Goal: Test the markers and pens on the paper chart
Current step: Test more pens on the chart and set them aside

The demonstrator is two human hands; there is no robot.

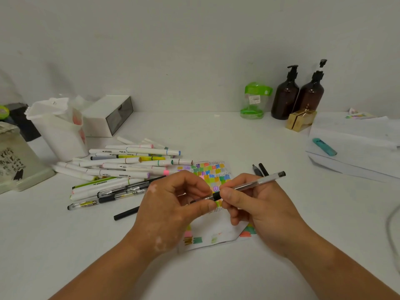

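Note:
A clear-barrelled black gel pen is held above the paper chart, slanting up to the right. My right hand grips its barrel near the black collar. My left hand pinches the pen's front end, which may be its cap, between thumb and fingers; the tip is hidden. The chart lies on the white table, covered in small coloured swatches and scribbles, partly hidden under both hands. A pile of white markers and pens lies to the left of the chart.
A black pen lies left of my left hand; two dark pens lie right of the chart. White holder and drawer box stand back left. Brown pump bottles, a green jar, a paper stack with a teal highlighter sit right.

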